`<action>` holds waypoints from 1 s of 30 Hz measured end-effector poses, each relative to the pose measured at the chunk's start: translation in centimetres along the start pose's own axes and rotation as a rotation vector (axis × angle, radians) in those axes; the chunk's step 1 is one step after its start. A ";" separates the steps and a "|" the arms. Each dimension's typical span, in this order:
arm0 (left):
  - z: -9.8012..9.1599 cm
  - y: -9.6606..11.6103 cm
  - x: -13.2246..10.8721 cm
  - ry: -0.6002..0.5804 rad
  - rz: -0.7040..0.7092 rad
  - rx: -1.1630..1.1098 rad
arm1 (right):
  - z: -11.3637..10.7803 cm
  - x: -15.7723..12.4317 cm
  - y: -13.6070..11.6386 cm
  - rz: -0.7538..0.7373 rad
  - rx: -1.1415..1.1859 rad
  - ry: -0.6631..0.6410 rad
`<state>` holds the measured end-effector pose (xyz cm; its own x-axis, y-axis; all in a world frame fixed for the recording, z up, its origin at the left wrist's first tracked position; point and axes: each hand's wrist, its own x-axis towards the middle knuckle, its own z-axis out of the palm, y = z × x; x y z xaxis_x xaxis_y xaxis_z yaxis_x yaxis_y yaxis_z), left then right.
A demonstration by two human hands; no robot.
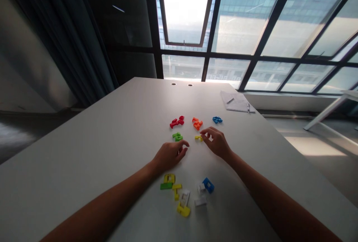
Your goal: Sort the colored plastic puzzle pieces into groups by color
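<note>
My left hand hovers low over the white table, its curled fingers and thumb apart with nothing between them. Just beyond it lies a small cluster of green plastic pieces. My right hand has its fingertips at the edge of a yellow plastic piece, fingers slightly parted; whether they touch it is hard to see. Farther out sit red pieces, orange pieces and blue pieces in separate groups. Nearer me is a mixed group with yellow, green, white and blue pieces.
The white table stretches away toward large windows. Papers with pens on them lie at its far right edge. Two round holes are set into the far end. A dark curtain hangs at the left, and another white table stands at the right.
</note>
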<state>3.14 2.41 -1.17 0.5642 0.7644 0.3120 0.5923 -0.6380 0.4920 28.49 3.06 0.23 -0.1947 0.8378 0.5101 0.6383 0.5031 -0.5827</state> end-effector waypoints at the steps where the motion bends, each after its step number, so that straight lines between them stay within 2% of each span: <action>1: 0.0 -0.1 0.0 0.013 -0.009 -0.013 | -0.3 0.0 -1.3 -0.050 0.056 -0.085; 4: 0.0 -0.2 -0.1 0.046 -0.025 -0.057 | -0.3 -0.5 -5.6 -0.237 0.219 -0.504; 5: 0.0 -0.3 -0.1 0.054 -0.027 -0.067 | -0.1 -0.9 -6.9 -0.285 0.258 -0.594; 8: 0.1 -0.3 -0.2 0.070 -0.019 -0.064 | 1.2 -2.3 -9.0 -0.382 0.223 -0.711; 11: 0.0 -0.3 -0.2 0.077 -0.012 -0.054 | 2.1 -3.1 -8.7 -0.401 0.162 -0.756; 14: -0.1 -0.3 -0.1 0.078 -0.024 -0.083 | 1.9 -2.5 -7.4 -0.359 0.156 -0.755; 18: -0.2 -0.5 0.0 0.067 -0.033 -0.118 | 0.2 -0.9 -5.1 -0.234 0.066 -0.739; 24: -0.1 -0.2 0.1 -0.027 0.011 -0.063 | -1.1 0.3 -1.9 -0.106 0.003 -0.705; 26: -0.1 0.0 0.1 -0.072 0.020 -0.039 | -0.7 -0.1 -1.4 -0.057 0.010 -0.644; 30: -0.1 0.2 0.2 -0.118 0.015 0.017 | 1.1 -1.5 -0.7 0.107 -0.006 -0.410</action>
<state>3.31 2.41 -0.98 0.6363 0.7392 0.2208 0.5923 -0.6515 0.4740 27.54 1.69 -0.80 -0.4065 0.9009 0.1522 0.6754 0.4085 -0.6140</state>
